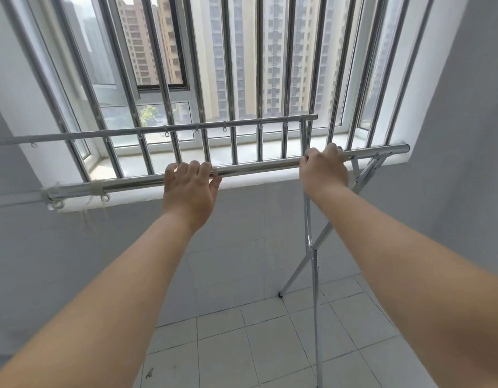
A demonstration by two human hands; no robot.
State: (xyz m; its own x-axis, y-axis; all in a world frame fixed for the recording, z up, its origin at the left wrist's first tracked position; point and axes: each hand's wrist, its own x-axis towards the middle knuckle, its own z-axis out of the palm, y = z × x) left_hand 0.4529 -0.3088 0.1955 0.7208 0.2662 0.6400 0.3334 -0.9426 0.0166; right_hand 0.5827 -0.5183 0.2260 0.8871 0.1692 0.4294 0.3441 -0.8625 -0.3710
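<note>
One wide-angle view looks from the person's head, forward and slightly down. It faces the barred window [242,65] squarely and sits close behind the near rail [256,168], with the tiled floor [242,345] filling its lower edge.

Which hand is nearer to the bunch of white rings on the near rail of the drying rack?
Left. The left hand grips the near rail to the right of the white rings; the right hand grips the same rail farther right, above the crossed legs.
</note>
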